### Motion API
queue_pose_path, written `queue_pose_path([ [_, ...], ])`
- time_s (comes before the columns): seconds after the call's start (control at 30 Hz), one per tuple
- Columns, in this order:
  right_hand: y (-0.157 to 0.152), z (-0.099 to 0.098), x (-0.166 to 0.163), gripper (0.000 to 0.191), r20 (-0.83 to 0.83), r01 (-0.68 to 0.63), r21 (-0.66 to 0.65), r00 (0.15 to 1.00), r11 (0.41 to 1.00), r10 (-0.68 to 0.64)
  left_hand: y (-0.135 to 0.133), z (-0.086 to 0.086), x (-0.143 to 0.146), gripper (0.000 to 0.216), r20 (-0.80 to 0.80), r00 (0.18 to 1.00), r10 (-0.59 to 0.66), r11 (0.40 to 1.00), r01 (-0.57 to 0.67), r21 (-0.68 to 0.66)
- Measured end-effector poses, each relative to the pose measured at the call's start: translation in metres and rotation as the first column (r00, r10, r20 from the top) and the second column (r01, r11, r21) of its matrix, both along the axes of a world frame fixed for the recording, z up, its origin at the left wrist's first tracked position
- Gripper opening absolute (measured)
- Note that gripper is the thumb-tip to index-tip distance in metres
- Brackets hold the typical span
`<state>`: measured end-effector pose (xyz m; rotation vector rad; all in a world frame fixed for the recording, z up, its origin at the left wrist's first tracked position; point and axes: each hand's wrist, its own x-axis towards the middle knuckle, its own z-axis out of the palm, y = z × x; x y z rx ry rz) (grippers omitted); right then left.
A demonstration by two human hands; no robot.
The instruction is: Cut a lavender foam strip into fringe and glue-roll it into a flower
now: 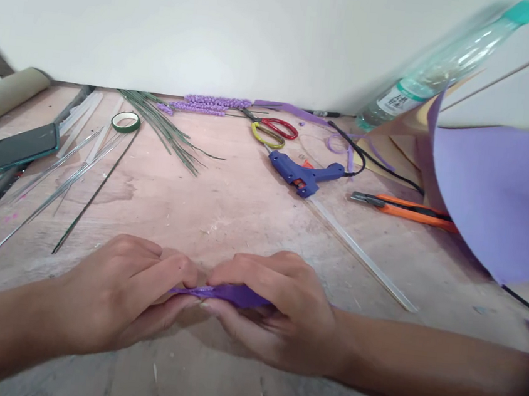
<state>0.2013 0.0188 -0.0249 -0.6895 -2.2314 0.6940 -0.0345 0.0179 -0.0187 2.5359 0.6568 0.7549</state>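
Note:
A narrow purple strip [242, 296], perhaps paper or thin foam, stretches between my two hands low over the work surface. My left hand [124, 293] pinches its left end between thumb and fingertips. Close beside it, my right hand [276, 309] grips the strip with thumb below and bent fingers above. The strip looks folded or gathered where the fingertips nearly meet. Much of it is hidden behind the fingers.
A blue glue gun [302, 173] with a glue stick [362, 255] lies ahead. Around it are scissors [269, 132], an orange utility knife [405, 211], purple sheet [496, 191], plastic bottle [448, 66], green stems [159, 124], finished purple spikes [208, 105], green tape [125, 122] and wires [65, 183].

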Motion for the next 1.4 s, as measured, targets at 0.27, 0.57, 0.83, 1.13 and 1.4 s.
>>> queue_pose_path([
  [0.27,-0.001,-0.0051,0.0011,0.007,-0.031,-0.074,0.026,0.997,0.997,0.075,0.0005,-0.003,-0.0006,0.009,0.015,1.0,-0.024,1.0,0.024,-0.009],
  [0.57,-0.0023,-0.0067,0.0033,0.013,-0.045,-0.067,0.052,0.997,0.996,0.069,0.0025,-0.0036,-0.0011,0.01,0.039,0.998,-0.041,0.999,0.042,-0.014],
  [0.83,-0.0021,-0.0053,0.002,0.011,-0.057,-0.072,0.055,0.996,0.996,0.075,0.0024,-0.0019,-0.0012,0.01,0.055,0.997,-0.057,0.998,0.055,0.029],
  [1.13,-0.001,-0.0049,0.0012,0.016,-0.055,-0.074,0.124,0.995,0.989,0.082,0.0008,-0.007,-0.0068,0.023,-0.026,0.998,-0.057,0.996,0.058,0.071],
  [1.4,-0.003,-0.0061,0.0028,0.01,-0.054,-0.068,0.075,0.996,0.995,0.072,0.0021,-0.0055,-0.0035,0.016,0.021,0.999,-0.038,0.997,0.036,0.062],
])
